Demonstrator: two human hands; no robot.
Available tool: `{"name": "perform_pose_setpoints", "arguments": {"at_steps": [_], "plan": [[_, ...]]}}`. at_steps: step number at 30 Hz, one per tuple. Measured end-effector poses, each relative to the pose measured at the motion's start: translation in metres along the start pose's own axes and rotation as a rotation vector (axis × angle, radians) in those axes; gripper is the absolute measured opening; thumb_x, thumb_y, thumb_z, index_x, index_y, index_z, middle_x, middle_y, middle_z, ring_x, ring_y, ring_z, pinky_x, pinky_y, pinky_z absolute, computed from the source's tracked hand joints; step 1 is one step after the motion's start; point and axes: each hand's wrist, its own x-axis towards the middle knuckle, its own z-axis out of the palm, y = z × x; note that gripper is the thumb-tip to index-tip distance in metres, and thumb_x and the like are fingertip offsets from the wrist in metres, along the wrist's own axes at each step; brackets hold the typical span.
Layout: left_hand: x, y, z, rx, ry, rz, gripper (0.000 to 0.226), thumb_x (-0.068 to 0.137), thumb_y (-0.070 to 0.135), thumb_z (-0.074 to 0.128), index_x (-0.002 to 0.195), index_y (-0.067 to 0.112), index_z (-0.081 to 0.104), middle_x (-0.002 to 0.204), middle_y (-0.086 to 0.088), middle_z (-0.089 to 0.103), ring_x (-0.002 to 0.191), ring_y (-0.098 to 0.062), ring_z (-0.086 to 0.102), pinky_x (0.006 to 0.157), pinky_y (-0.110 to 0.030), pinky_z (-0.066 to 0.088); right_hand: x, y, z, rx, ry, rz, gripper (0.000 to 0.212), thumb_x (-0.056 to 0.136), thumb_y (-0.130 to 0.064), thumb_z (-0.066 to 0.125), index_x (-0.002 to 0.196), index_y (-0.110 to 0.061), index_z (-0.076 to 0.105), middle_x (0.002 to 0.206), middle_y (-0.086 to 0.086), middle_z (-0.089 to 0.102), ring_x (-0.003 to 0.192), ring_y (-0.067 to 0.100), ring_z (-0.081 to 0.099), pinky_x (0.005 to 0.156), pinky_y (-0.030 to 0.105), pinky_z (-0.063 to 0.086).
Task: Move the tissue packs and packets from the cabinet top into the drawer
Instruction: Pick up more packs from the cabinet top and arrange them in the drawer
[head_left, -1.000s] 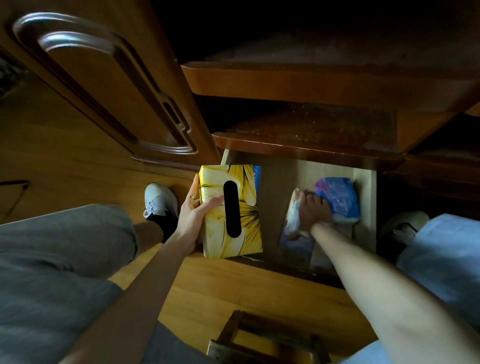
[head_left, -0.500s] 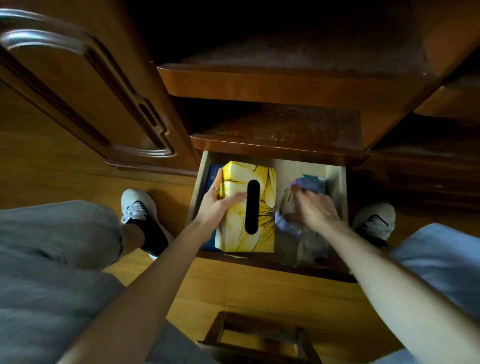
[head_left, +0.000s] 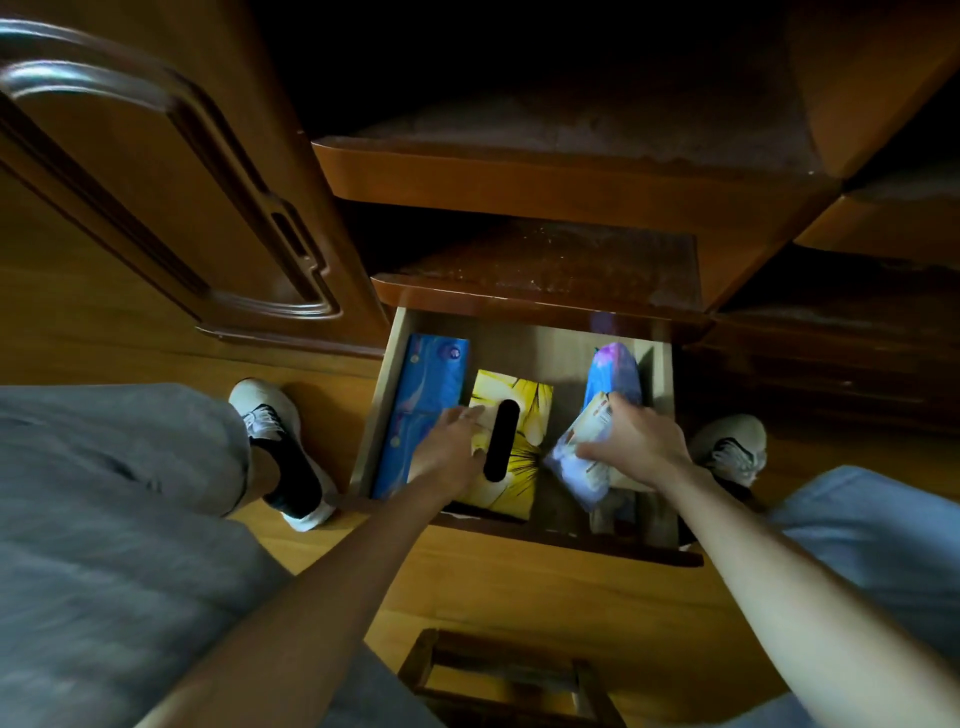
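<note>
The open wooden drawer (head_left: 387, 364) holds a blue tissue box (head_left: 426, 395) at its left and a yellow tissue box (head_left: 524, 415) with a black oval slot in the middle. My left hand (head_left: 449, 452) lies flat on the yellow box's left edge, fingers spread over it. A blue-purple soft pack (head_left: 615, 371) stands at the drawer's right. In front of that pack my right hand (head_left: 636, 441) grips a pale blue-and-white packet (head_left: 576, 467), tilted inside the drawer.
A carved cabinet door (head_left: 156, 208) stands open at the left. Two dusty shelves (head_left: 545, 260) overhang the drawer. My knees and white shoes (head_left: 260, 410) flank it on the wooden floor. A small wooden stool (head_left: 498, 675) sits near the bottom edge.
My left hand lowered the yellow box from beside the drawer into its middle and now rests on top. My right hand shifted the pale packet forward, uncovering the blue-purple pack.
</note>
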Motion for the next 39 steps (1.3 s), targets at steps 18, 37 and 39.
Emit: {"name": "perform_pose_setpoints", "arguments": {"at_steps": [18, 37, 39], "plan": [[-0.007, -0.030, 0.003, 0.292, 0.037, 0.145, 0.042, 0.097, 0.023, 0.054, 0.139, 0.032, 0.053, 0.145, 0.002, 0.051, 0.110, -0.026, 0.065, 0.071, -0.036, 0.053, 0.035, -0.013, -0.051, 0.441, -0.001, 0.214, 0.041, 0.060, -0.057, 0.068, 0.074, -0.019, 0.066, 0.071, -0.007, 0.065, 0.064, 0.010, 0.062, 0.047, 0.022, 0.037], [-0.022, -0.040, -0.004, 0.573, -0.046, 0.299, 0.061, 0.098, 0.010, 0.051, 0.155, 0.024, 0.033, 0.171, 0.012, -0.003, 0.139, -0.025, 0.039, 0.078, -0.041, 0.048, 0.059, -0.059, 0.009, 0.512, -0.414, 0.194, 0.085, 0.074, -0.050, 0.070, 0.152, -0.044, 0.038, 0.163, 0.006, 0.028, 0.143, 0.030, 0.035, 0.096, 0.034, 0.039], [-0.026, -0.045, -0.009, 0.624, 0.008, 0.374, 0.052, 0.098, 0.012, 0.049, 0.149, 0.021, 0.043, 0.168, 0.010, 0.015, 0.134, -0.027, 0.041, 0.091, -0.042, 0.043, 0.066, -0.062, 0.004, 0.453, -0.473, 0.158, 0.087, 0.071, -0.050, 0.066, 0.152, -0.043, 0.037, 0.163, 0.007, 0.029, 0.145, 0.030, 0.033, 0.095, 0.034, 0.038]]}}
